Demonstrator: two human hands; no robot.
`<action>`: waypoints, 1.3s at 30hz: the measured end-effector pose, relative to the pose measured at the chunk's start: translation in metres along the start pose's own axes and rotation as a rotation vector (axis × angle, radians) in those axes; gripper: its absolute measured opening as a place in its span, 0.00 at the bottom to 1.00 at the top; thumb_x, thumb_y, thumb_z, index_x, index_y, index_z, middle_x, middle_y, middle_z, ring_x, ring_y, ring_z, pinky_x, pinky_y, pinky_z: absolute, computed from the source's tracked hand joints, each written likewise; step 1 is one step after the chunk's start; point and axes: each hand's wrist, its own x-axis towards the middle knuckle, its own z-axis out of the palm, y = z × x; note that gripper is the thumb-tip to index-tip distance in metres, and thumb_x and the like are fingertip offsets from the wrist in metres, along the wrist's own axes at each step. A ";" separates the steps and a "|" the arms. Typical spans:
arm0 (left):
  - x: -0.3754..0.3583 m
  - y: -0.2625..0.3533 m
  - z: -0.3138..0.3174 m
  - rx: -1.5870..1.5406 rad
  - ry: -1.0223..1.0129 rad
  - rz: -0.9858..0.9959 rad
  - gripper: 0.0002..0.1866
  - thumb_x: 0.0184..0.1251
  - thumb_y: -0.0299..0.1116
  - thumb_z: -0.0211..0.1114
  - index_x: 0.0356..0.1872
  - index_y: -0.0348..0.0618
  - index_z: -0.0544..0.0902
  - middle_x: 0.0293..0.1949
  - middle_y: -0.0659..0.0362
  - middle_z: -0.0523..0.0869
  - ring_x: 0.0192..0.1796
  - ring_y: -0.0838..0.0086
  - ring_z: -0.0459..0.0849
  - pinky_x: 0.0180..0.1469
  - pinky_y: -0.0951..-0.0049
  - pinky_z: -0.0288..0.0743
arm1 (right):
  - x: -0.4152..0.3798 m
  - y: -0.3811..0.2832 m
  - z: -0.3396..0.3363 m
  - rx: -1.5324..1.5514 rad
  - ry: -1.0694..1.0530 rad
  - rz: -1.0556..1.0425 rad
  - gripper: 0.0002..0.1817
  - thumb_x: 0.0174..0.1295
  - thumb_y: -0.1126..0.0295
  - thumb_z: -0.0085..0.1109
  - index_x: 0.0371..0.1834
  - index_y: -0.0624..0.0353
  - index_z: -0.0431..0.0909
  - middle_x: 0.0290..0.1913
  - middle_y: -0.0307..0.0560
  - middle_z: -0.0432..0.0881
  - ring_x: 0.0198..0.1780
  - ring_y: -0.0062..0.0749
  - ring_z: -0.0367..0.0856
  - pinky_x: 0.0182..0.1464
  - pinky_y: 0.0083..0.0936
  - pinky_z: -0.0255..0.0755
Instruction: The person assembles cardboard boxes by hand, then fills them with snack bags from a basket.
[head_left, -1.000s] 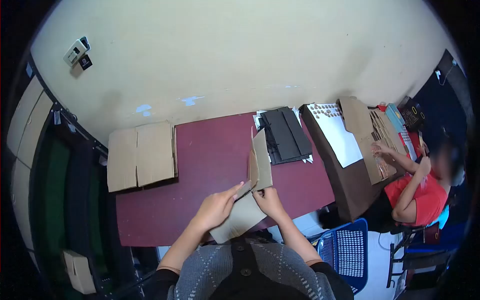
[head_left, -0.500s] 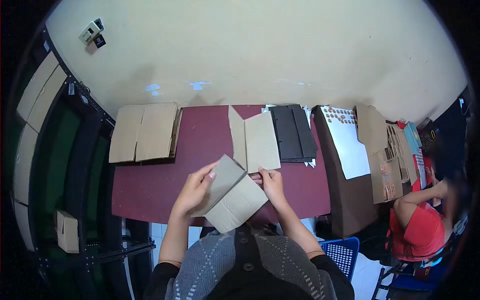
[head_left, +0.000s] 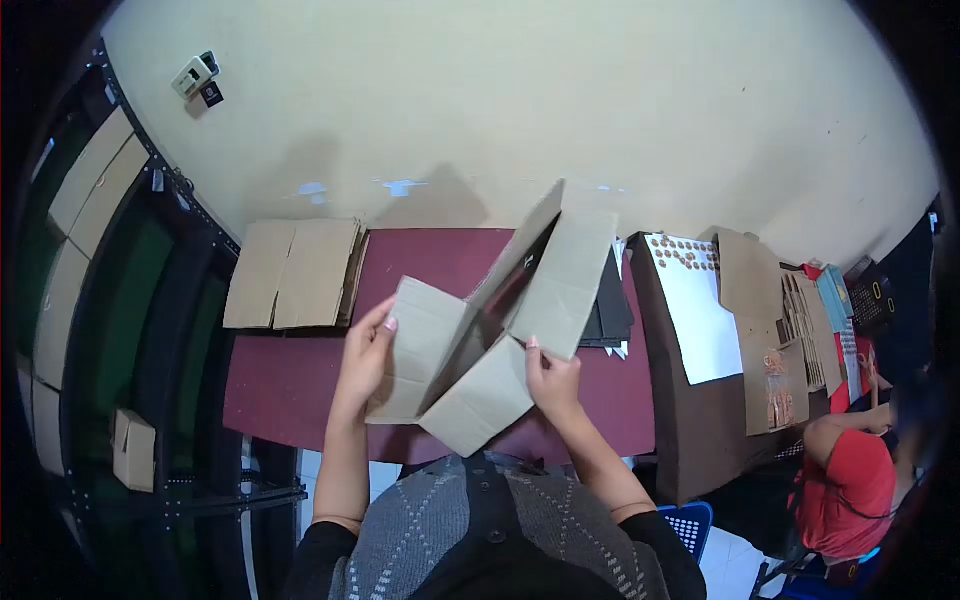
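A brown cardboard box (head_left: 478,400) with spread flaps is held above the maroon table (head_left: 290,390), in front of my body. Its middle stands partly opened, and the dark red table shows through it. My left hand (head_left: 368,352) grips the left flap, thumb on top. On the right, my right hand (head_left: 553,380) pinches the edge where the right-hand flaps meet. Behind the box, the black flat pieces (head_left: 610,310) are partly covered by its upper right flap.
Folded cardboard (head_left: 300,272) lies stacked at the table's back left. Dark shelves (head_left: 140,330) with boxes stand left. On the right, a brown side table (head_left: 690,430) bears a white sheet (head_left: 695,320) and cardboard. A person in red (head_left: 850,490) sits beyond it.
The box has gone from flatter to more opened, its flaps lifted and spread. My left hand has moved left and up, and my right hand slightly right and down. The view has shifted slightly.
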 end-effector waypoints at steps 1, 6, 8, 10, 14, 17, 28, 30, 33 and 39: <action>0.002 -0.003 -0.004 -0.108 0.007 -0.018 0.19 0.71 0.26 0.48 0.60 0.29 0.68 0.54 0.52 0.78 0.55 0.74 0.75 0.60 0.75 0.65 | 0.002 0.003 -0.005 0.028 -0.054 0.144 0.13 0.61 0.67 0.54 0.29 0.66 0.83 0.23 0.58 0.80 0.25 0.46 0.82 0.29 0.33 0.73; -0.002 0.000 0.006 -0.159 0.076 -0.041 0.19 0.71 0.25 0.48 0.60 0.28 0.68 0.54 0.51 0.78 0.55 0.73 0.76 0.60 0.74 0.66 | 0.015 0.002 -0.016 -0.043 -0.080 0.261 0.16 0.62 0.63 0.54 0.25 0.66 0.81 0.17 0.59 0.76 0.20 0.48 0.78 0.24 0.35 0.66; -0.001 -0.006 0.008 -0.189 0.098 -0.038 0.19 0.71 0.25 0.47 0.60 0.28 0.68 0.54 0.50 0.78 0.55 0.72 0.76 0.60 0.74 0.66 | 0.017 -0.001 -0.021 -0.066 -0.070 0.262 0.17 0.62 0.63 0.54 0.25 0.66 0.81 0.18 0.59 0.76 0.21 0.49 0.78 0.24 0.36 0.67; 0.000 -0.008 0.009 -0.196 0.127 -0.024 0.19 0.70 0.24 0.47 0.60 0.27 0.68 0.54 0.50 0.78 0.56 0.72 0.76 0.60 0.73 0.66 | 0.018 -0.011 -0.028 -0.182 -0.021 0.214 0.17 0.62 0.62 0.53 0.24 0.65 0.82 0.19 0.58 0.77 0.23 0.50 0.79 0.26 0.38 0.69; -0.002 -0.001 0.025 -0.266 0.108 -0.041 0.20 0.70 0.26 0.49 0.61 0.29 0.68 0.53 0.49 0.78 0.55 0.72 0.77 0.59 0.74 0.67 | 0.016 -0.035 -0.041 -0.543 -0.164 0.178 0.20 0.63 0.61 0.50 0.19 0.63 0.82 0.21 0.57 0.79 0.25 0.51 0.80 0.29 0.41 0.73; -0.018 0.007 0.062 0.083 0.004 0.080 0.19 0.70 0.27 0.49 0.60 0.31 0.70 0.51 0.50 0.80 0.53 0.74 0.77 0.56 0.75 0.68 | 0.014 -0.028 -0.044 -0.637 -0.243 0.273 0.21 0.64 0.58 0.49 0.21 0.61 0.82 0.20 0.60 0.78 0.24 0.55 0.79 0.28 0.43 0.72; -0.036 0.008 0.116 0.614 -0.165 0.160 0.21 0.66 0.24 0.50 0.62 0.40 0.69 0.37 0.40 0.83 0.35 0.50 0.84 0.37 0.65 0.76 | -0.025 0.039 -0.028 -0.922 -0.283 0.348 0.23 0.65 0.57 0.45 0.19 0.59 0.82 0.20 0.53 0.80 0.23 0.47 0.81 0.25 0.40 0.72; -0.033 -0.008 0.119 0.646 -0.157 0.276 0.21 0.66 0.24 0.50 0.62 0.40 0.70 0.37 0.40 0.83 0.35 0.49 0.83 0.37 0.63 0.76 | -0.029 0.048 -0.025 -0.926 -0.399 0.355 0.16 0.62 0.65 0.48 0.23 0.58 0.82 0.20 0.50 0.81 0.24 0.43 0.82 0.23 0.37 0.72; -0.035 -0.012 0.120 0.733 -0.204 0.352 0.22 0.64 0.24 0.52 0.61 0.41 0.70 0.37 0.41 0.82 0.36 0.49 0.83 0.38 0.58 0.76 | -0.030 0.057 -0.008 -1.016 -0.370 0.333 0.09 0.55 0.69 0.53 0.22 0.56 0.82 0.20 0.48 0.82 0.25 0.40 0.83 0.23 0.35 0.73; -0.043 -0.005 0.126 0.839 -0.276 0.444 0.24 0.63 0.24 0.54 0.62 0.44 0.70 0.31 0.43 0.83 0.31 0.49 0.83 0.36 0.57 0.75 | 0.004 0.014 0.010 -0.965 -0.504 0.247 0.05 0.49 0.71 0.54 0.23 0.55 0.81 0.24 0.46 0.83 0.29 0.35 0.83 0.27 0.29 0.73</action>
